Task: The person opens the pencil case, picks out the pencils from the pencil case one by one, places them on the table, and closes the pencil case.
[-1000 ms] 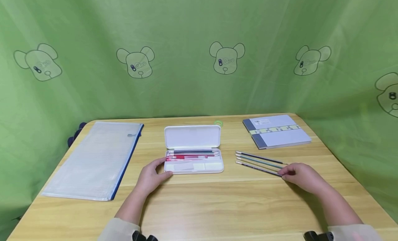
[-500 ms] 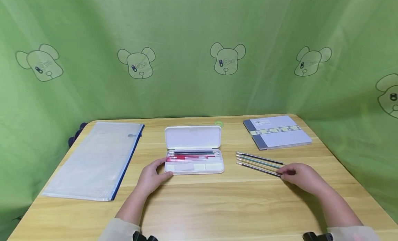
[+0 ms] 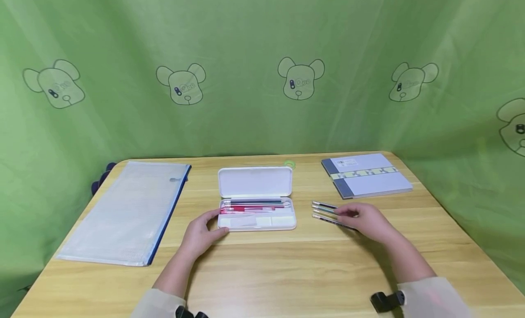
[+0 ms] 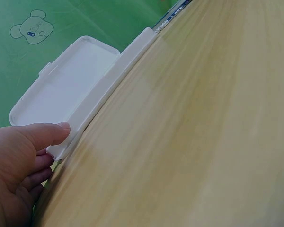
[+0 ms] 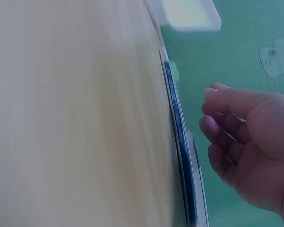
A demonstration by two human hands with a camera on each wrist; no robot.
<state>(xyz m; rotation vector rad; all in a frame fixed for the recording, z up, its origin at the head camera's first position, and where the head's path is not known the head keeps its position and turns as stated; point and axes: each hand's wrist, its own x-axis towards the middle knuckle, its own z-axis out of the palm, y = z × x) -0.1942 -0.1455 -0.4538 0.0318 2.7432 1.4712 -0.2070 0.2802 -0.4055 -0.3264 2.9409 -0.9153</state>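
Observation:
My left hand (image 3: 202, 233) holds the left end of an open white pencil case (image 3: 283, 221), thumb on its front wall (image 4: 68, 135) and the other fingers round the end. Inside the case lie a red pen (image 3: 242, 209), several pencils (image 3: 256, 202) and a white slip. To the right of the case several pencils (image 3: 321, 212) lie side by side, slightly fanned. Over their right-hand part hovers my right hand (image 3: 365, 220), hiding those ends. In the right wrist view its fingers are loosely bent with nothing between them, apart from the pencils (image 5: 180, 132).
A translucent zip pouch (image 3: 127, 213) with a blue edge lies on the left of the wooden table (image 3: 262, 272). At the back right is a grey-and-white notebook (image 3: 367, 174) with a patterned band. A small green ring (image 3: 289, 163) sits behind the case. A green curtain (image 3: 246, 117) surrounds the table.
My right hand has left the pencils' right ends and moved left over their middle. The pencils stay where they were. My left hand and the case have not moved.

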